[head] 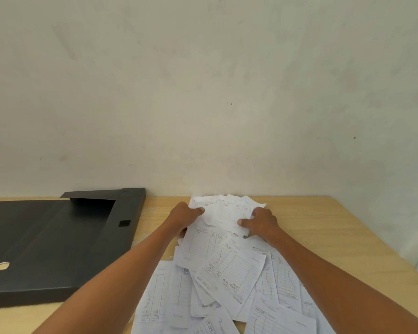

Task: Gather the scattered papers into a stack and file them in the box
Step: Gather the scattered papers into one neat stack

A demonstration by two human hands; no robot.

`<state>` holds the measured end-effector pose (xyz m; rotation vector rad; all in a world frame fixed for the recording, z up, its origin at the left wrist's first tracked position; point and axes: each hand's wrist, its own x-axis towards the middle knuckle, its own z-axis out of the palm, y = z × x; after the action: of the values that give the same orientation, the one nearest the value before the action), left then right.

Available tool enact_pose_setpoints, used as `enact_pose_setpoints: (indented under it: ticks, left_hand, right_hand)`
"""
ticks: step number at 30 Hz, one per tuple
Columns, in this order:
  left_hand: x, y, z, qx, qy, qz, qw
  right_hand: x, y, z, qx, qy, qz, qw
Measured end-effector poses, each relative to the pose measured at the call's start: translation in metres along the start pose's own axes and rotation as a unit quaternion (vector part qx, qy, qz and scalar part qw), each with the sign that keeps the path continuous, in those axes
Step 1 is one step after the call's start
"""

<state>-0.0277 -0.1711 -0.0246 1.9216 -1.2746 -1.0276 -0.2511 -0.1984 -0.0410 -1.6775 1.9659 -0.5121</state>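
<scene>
Thumbs on top, fingers curled under, the left hand (184, 216) and right hand (263, 222) pinch opposite sides of a crumpled bundle of papers (225, 210), just right of the black box (53, 244). Loose sheets (227, 273) lie overlapping right of the box, nearer the person, on the wooden table (323, 225).

2 arms stretched forward, left hand (184, 215) and right hand (262, 221) gripping papers (225, 212)
</scene>
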Motion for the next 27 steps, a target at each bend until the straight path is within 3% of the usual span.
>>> enact_pose_setpoints:
  ticks: [6, 9, 16, 21, 27]
  left_hand:
    - [0.018, 0.01, 0.01, -0.012, 0.016, -0.003, 1.0]
    - [0.025, 0.012, 0.012, -0.052, 0.021, 0.0, 0.998]
    - [0.028, 0.007, 0.013, -0.095, -0.061, -0.019, 0.993]
    - [0.02, 0.01, 0.007, -0.126, -0.05, 0.004, 0.991]
    - [0.023, 0.002, 0.004, -0.152, -0.053, 0.012, 0.987]
  right_hand:
    - [0.002, -0.007, 0.009, 0.05, -0.026, -0.021, 0.998]
    - [0.006, -0.006, 0.006, 0.119, 0.0, 0.015, 0.993]
    - [0.009, -0.016, 0.011, 0.261, 0.041, 0.111, 0.958]
    - [0.007, -0.012, -0.003, 0.328, -0.034, 0.149, 0.932]
    - [0.008, -0.019, -0.006, 0.323, -0.051, 0.122, 0.937]
